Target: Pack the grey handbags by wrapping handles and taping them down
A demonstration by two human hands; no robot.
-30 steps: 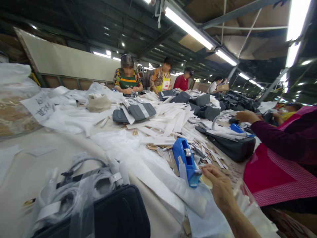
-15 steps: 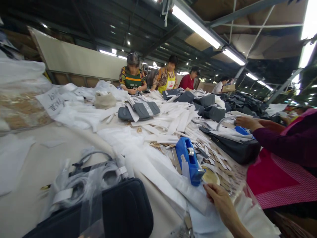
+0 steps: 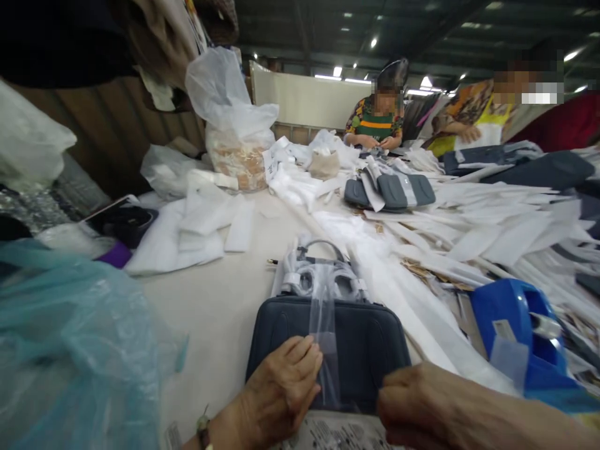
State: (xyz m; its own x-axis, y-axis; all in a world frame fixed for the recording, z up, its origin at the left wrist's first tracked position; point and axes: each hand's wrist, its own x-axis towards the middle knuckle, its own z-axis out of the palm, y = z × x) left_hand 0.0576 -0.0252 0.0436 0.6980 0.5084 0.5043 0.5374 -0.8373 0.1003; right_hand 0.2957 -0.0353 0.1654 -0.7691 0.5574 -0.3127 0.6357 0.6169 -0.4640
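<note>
A dark navy handbag point(image 3: 360, 337) lies on the table in front of me. Its handle point(image 3: 328, 245) and wrapped fittings point(image 3: 307, 281) are at the far side. A clear plastic strip point(image 3: 323, 312) runs down the middle of the bag. My left hand point(image 3: 284, 384) is closed, its fingertips pinching at the strip's left edge. By the bag's lower right corner, my right hand point(image 3: 417, 397) has its fingers curled in; whatever is in them is hidden. A printed clear plastic bag point(image 3: 340, 431) shows below the handbag.
At right stands a blue tape dispenser point(image 3: 509, 319) beside heaped white foam strips point(image 3: 469, 231). Light-blue plastic point(image 3: 84, 350) covers the left side. White foam sheets point(image 3: 201, 231) and another dark bag point(image 3: 405, 190) lie farther back. Two co-workers stand across the table.
My view has turned left, centring the handbag. My right hand has moved from beside the tape dispenser to the handbag's lower right corner. My left hand has come into view on the handbag.
</note>
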